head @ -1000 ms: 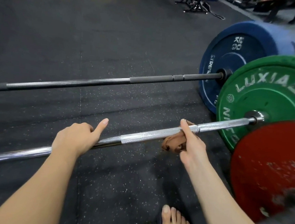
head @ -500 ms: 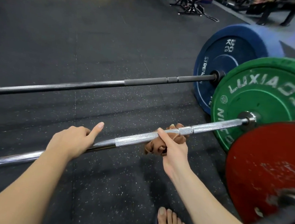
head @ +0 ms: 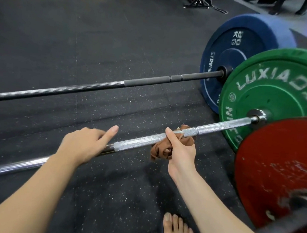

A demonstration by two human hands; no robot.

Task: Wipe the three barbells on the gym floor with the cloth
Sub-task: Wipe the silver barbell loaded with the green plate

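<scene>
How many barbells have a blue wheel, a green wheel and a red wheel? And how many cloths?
Barbell with blue plate: 1
Barbell with green plate: 1
Barbell with red plate: 1
Brown cloth: 1
Total: 4

Moderate, even light falls from overhead, and the dark rubber floor (head: 118, 39) swallows most of it. Left of the green plate (head: 280, 97), the silver bar (head: 222, 125) sparkles along its knurling, and the cloth (head: 160, 150), left hand (head: 83, 143) and right hand (head: 181, 150) are sharp. Soft shadows lie under the forearms. Just below that plate the red plate (head: 274, 164) blurs; far left of it, the bars bow.
</scene>
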